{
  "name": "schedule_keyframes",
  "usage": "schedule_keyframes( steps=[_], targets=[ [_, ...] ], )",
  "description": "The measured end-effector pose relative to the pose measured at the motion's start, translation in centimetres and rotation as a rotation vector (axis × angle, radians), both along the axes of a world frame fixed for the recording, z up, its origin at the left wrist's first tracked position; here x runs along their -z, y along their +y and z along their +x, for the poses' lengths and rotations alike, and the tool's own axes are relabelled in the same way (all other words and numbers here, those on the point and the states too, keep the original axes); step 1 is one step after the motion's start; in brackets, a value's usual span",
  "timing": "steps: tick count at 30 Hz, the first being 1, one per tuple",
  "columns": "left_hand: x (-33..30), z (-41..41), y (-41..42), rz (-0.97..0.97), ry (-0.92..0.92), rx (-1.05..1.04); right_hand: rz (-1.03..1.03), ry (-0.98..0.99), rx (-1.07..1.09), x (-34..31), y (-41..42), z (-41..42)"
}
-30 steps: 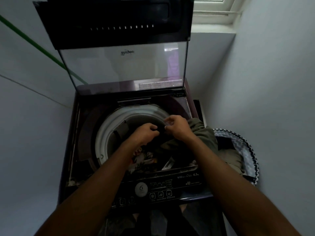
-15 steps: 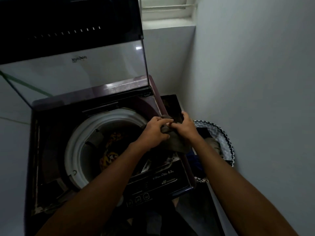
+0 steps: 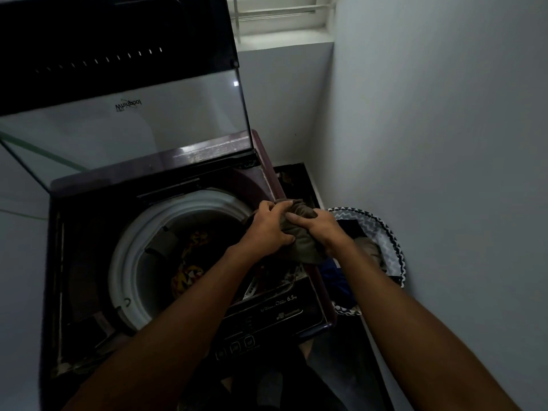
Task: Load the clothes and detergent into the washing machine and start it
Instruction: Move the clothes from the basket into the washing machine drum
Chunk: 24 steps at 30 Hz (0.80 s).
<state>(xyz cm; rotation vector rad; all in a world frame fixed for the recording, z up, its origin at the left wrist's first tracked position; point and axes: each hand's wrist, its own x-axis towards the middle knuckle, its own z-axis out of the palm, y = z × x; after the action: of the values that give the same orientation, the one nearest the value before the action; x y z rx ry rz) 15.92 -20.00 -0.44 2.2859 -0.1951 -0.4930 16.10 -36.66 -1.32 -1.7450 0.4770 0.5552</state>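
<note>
both hands [image 3: 268, 228] gripping olive garment [image 3: 302, 238], shifted from drum centre to its 3 o'clock rim, garment bunched tighter

One washing machine [image 3: 89, 292] here, one glass lid [image 3: 133, 129] raised behind its drum. Two hands above its right edge: left hand [image 3: 267, 229], right hand [image 3: 318, 229]. One olive garment [image 3: 302, 244] between them. One patterned cloth [image 3: 189, 262] inside the drum. One laundry basket [image 3: 391, 241] right of the machine. One window [image 3: 281, 16] beyond it.
</note>
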Motion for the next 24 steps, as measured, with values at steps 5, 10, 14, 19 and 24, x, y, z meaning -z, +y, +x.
schedule_keyframes(
  steps=[5, 10, 14, 19, 24],
  targets=[
    [-0.9, -0.3, 0.7, -0.064, 0.011, -0.009, -0.176, -0.164, -0.017, -2.0, 1.8, 1.1],
    [-3.0, -0.7, 3.0, -0.202, 0.035, -0.169, -0.021, -0.178, -0.027, -3.6, 4.9, 1.0],
    [-4.0, -1.2, 6.0, -0.222, 0.006, -0.252, 0.150, -0.160, -0.036, -4.6, 8.5, 0.6],
    [-3.9, -2.2, 10.6, -0.211, -0.017, -0.367, 0.214, -0.127, -0.079, -4.5, 13.4, 0.5],
    [-2.0, -3.1, 15.2, -0.165, -0.030, -0.456, 0.236, -0.095, -0.138, -3.1, 17.9, 0.3]
  ],
)
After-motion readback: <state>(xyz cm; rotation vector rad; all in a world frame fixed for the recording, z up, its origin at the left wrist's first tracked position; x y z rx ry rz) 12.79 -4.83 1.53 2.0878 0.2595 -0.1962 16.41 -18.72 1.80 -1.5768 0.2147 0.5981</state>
